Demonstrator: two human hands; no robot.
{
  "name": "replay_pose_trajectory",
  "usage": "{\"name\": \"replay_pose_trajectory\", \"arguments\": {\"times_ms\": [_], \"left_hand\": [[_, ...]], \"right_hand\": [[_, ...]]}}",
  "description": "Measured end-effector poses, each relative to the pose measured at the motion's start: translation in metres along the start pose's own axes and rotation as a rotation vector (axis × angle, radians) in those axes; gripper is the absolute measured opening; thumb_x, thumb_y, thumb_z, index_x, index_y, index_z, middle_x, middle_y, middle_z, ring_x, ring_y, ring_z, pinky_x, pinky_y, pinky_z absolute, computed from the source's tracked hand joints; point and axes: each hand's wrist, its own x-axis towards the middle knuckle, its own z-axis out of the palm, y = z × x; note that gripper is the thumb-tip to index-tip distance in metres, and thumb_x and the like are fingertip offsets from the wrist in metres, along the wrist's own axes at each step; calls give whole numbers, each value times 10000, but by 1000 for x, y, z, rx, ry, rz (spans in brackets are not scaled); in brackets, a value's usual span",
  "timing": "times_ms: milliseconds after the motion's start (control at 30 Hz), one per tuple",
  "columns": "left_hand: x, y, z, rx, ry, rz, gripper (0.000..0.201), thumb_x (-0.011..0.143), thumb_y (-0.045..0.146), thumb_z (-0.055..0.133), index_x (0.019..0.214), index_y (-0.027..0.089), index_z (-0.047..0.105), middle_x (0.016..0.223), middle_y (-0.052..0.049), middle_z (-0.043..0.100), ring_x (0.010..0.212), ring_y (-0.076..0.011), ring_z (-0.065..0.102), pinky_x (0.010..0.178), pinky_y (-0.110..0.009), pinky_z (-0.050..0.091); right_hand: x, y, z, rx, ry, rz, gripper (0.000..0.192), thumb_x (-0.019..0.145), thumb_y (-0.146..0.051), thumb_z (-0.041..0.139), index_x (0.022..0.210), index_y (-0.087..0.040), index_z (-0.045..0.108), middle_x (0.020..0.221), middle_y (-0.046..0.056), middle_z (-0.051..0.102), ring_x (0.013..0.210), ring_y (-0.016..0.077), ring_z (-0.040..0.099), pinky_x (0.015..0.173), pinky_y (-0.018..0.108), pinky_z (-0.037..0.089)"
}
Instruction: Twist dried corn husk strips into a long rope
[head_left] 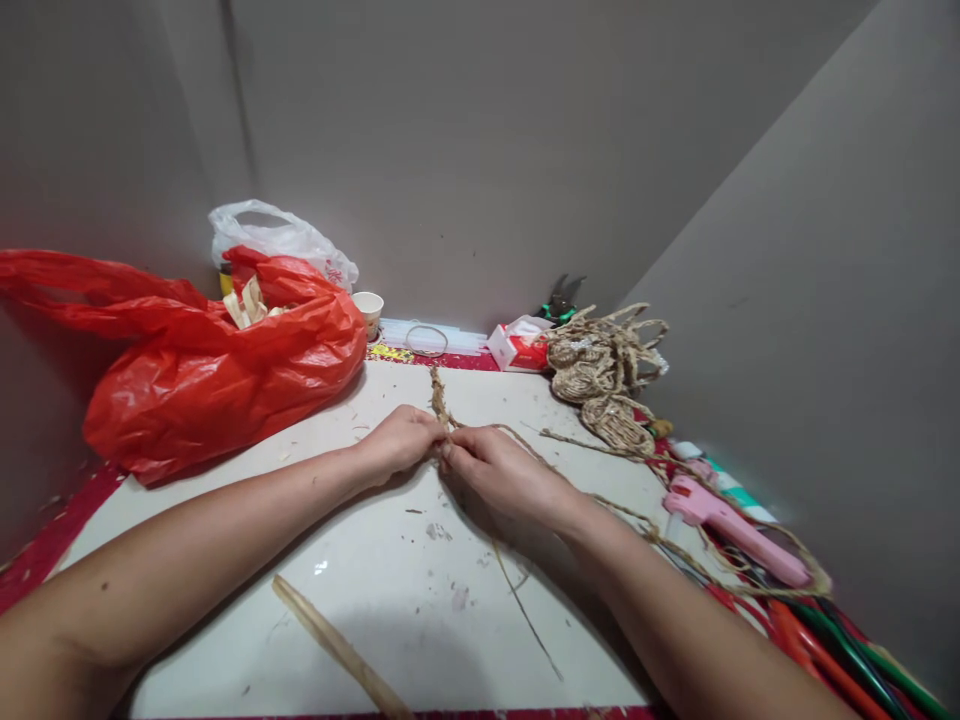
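We see the left hand (401, 440) and the right hand (499, 470) meeting at the middle of the white counter (375, 560), fingers pressed together, both pinching a braided straw rope (439, 395) that points toward 12 o'clock. At 10 o'clock lies a red plastic bag (217, 370); at 2 o'clock a pile of woven straw pieces (604, 375); at 4 o'clock a pink glue gun (731, 525).

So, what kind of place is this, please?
Probably a small handicraft corner at a table against bare walls. Both hands twist a straw rope; finished woven straw pieces lie at the back, and a pink glue gun rests nearby.
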Motion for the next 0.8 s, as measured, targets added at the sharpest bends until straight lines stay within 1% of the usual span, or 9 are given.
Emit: {"name": "replay_pose_trajectory", "arguments": {"times_ms": [67,133,167,300,400,533,633,700,800], "left_hand": [[-1,-1,2,-45,4,6,261,725,247,473,499,182,362,365,80,266,314,-42,190,363,-231,89],[-1,-2,2,-54,-5,15,241,732,264,494,525,177,406,361,78,279,310,-45,203,362,-229,90],[-2,-2,2,-49,-7,18,214,733,260,501,548,170,445,358,77,287,308,-46,205,363,-229,89],[-1,-3,0,-14,-3,22,164,738,253,511,617,144,536,353,72,291,308,-49,188,370,-234,85],[1,-6,-2,21,-20,10,160,735,250,517,617,145,543,347,72,279,315,-52,194,373,-234,92],[3,-10,-4,34,-57,15,156,749,219,496,628,136,549,340,71,277,315,-45,204,385,-236,95],[3,-12,-4,20,-79,59,161,752,215,488,626,129,543,348,72,282,316,-35,203,388,-234,96],[2,-12,-5,-2,-90,52,148,741,221,499,628,134,540,357,75,287,319,-37,210,379,-224,106],[2,-12,-7,-73,-117,12,148,734,229,503,619,140,533,367,78,299,321,-42,225,362,-204,144]], "right_hand": [[-4,-5,4,-98,27,-16,219,798,-204,389,621,-165,513,616,19,560,560,126,444,537,235,305],[-10,-12,4,-156,-1,-35,219,795,-190,404,596,-169,493,598,20,551,533,117,423,525,236,293],[-15,-17,2,-157,-68,-57,222,793,-188,418,581,-171,484,578,15,541,515,112,411,511,235,284],[-35,-42,-6,-11,-487,-183,281,831,-229,444,556,-179,469,501,-15,487,450,93,367,449,226,259],[-46,-56,6,59,-457,-184,337,877,-335,422,582,-185,487,499,-16,474,451,94,367,448,227,263],[-56,-67,61,-106,-351,-174,275,781,-443,565,671,-193,537,600,9,552,502,115,414,481,249,248],[-58,-74,89,-202,-327,-222,174,784,-359,555,739,-192,537,693,27,582,556,128,439,516,261,248],[-57,-76,85,-83,-369,-188,161,823,-301,492,711,-190,526,661,12,557,559,117,433,522,246,272],[-47,-69,50,323,-424,-23,221,828,-365,502,702,-185,529,585,-11,495,518,96,413,479,209,305]]}}
